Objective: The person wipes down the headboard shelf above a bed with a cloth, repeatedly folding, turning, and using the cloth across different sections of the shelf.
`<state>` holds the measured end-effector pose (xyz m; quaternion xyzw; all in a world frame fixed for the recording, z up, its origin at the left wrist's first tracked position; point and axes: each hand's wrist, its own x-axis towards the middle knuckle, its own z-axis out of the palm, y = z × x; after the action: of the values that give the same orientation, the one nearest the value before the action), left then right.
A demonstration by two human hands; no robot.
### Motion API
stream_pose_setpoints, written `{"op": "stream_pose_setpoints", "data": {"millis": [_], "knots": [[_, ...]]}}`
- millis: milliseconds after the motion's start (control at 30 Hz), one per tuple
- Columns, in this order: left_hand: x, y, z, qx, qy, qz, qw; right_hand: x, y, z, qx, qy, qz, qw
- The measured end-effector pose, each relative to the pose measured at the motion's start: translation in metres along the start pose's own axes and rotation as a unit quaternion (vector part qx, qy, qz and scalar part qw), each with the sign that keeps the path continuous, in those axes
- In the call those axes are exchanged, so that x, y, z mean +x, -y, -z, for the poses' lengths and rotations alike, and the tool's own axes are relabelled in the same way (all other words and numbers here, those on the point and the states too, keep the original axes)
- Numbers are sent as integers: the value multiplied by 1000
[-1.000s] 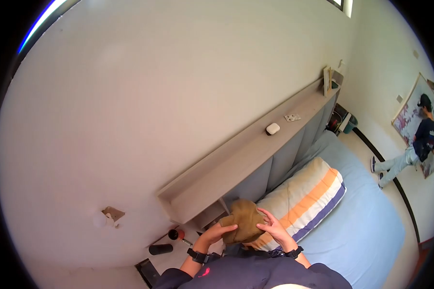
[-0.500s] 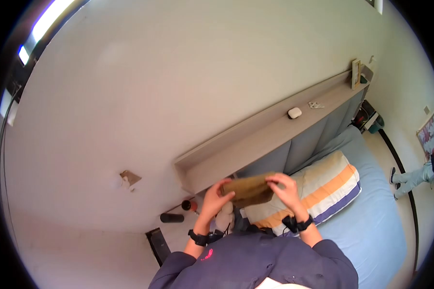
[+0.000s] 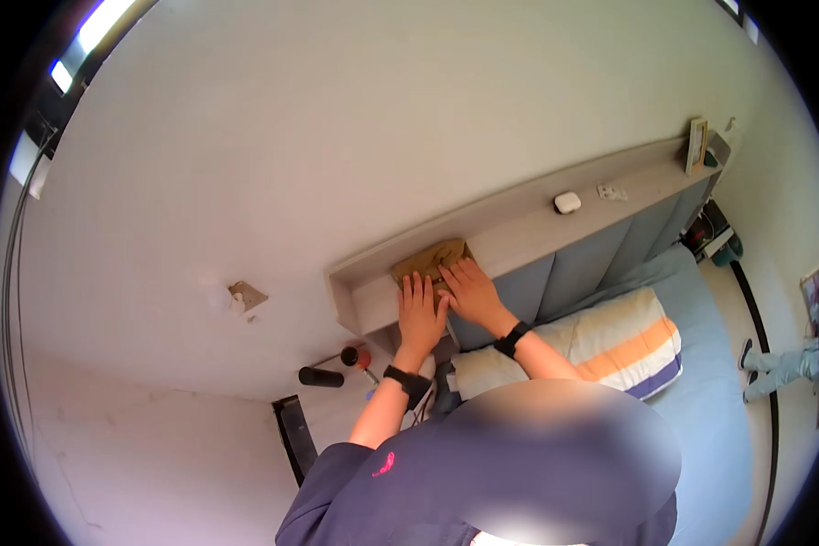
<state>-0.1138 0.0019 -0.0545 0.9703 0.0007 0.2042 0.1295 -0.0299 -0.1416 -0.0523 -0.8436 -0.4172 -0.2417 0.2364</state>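
Brown cloth [image 3: 430, 258] on shelf [image 3: 517, 238], under L hand [image 3: 420, 312] & R hand [image 3: 472, 293], both flat, v. close tog.

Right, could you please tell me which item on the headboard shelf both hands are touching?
The brown cloth, at the near end; the white case and picture frame farther along are untouched.

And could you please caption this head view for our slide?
Left hand and right hand rest on a brown cloth on the headboard shelf, near a striped pillow.
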Motion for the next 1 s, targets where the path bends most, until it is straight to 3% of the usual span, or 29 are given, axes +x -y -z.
{"op": "stream_pose_setpoints", "data": {"millis": [200, 433, 667, 767, 833, 900, 933, 1000], "knots": [[18, -26, -11, 25, 27, 34, 999, 1, -28, 17, 12, 1, -19, 1000], [45, -70, -47, 1, 31, -46, 998, -19, -94, 45, -46, 3, -77, 996], [48, -78, -48, 43, 3, -80, 996, -24, -99, 34, -60, -6, -110, 992], [40, -79, -45, 60, -6, -86, 994, -26, -95, 34, -41, -28, -116, 992], [33, -78, -35, 76, -1, -88, 993, -25, -88, 42, 48, -68, -143, 986], [34, -77, -12, -141, 93, 59, 984, -27, -84, 53, 125, -47, -151, 979], [34, -75, 5, -139, 91, 57, 984, -29, -80, 60, 195, -22, -158, 968], [29, -74, 38, -247, 121, 161, 948, -33, -55, 81, 260, -31, -164, 951]]}}
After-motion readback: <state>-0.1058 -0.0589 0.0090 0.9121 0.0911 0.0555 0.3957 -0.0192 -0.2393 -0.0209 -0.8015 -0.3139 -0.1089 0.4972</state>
